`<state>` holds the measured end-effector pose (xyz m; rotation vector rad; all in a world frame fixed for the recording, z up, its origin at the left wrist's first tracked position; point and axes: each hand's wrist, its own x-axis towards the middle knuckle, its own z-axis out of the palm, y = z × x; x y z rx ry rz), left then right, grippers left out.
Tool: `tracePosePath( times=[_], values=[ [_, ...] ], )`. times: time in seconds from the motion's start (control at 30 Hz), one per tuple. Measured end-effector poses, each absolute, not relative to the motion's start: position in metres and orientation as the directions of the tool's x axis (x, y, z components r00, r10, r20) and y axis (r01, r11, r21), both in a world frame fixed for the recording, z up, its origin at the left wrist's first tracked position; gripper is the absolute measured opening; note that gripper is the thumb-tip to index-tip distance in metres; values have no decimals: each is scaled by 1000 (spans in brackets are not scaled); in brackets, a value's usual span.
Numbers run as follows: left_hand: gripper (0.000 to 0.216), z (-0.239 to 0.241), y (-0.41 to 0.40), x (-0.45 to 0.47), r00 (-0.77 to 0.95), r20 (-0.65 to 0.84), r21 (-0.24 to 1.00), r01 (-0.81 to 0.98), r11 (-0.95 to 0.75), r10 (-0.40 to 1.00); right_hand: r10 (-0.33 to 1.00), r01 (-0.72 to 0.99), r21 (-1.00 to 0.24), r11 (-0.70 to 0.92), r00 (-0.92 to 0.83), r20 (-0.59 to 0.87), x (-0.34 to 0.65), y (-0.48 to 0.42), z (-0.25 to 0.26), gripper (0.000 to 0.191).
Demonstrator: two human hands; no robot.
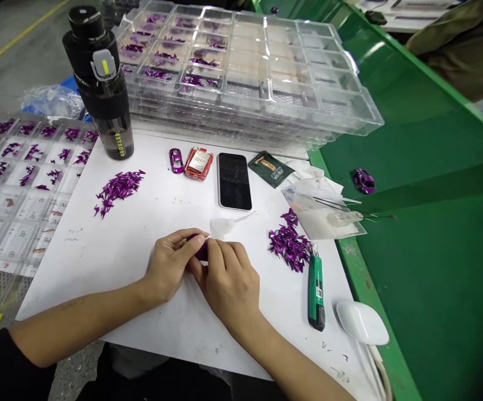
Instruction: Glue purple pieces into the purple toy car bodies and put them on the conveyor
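My left hand [170, 264] and my right hand [227, 284] meet over a white work board [99, 278], pinching a small purple piece [201, 250] between their fingers. Most of that piece is hidden by my fingers. A scrap of translucent film [221, 225] lies just beyond my fingertips. Nearest my right hand, to the far side, is a heap of shiny purple slivers [289, 242]. Another such heap [118, 190] lies left of my hands. A small purple toy car body [176, 160] rests near the board's far edge.
A stack of transparent compartment trays [245, 72] stands beyond the board, with a black bottle [103, 83] before it. A phone [235, 181], green utility knife [316, 292], white mouse [362, 322] and tweezers [328, 203] sit around the board, beside a green bench [429, 278].
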<state>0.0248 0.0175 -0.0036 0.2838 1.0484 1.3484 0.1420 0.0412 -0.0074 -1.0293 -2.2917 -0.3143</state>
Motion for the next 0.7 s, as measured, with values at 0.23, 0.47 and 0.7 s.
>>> tracePosePath(
  times=[0.23, 0.47, 0.7],
  values=[
    [29, -8, 14, 18, -17, -397, 765, -558, 321, 918, 543, 767, 151, 623, -564, 622, 141, 36, -17, 24],
    [24, -6, 17, 17, -80, -451, 694, -657, 294, 889, 578, 740, 5, 672, -529, 621, 141, 39, -19, 13],
    [23, -4, 17, 20, -95, -446, 694, -665, 277, 890, 641, 684, -199, 702, -483, 597, 144, 42, -19, 13]
  ],
)
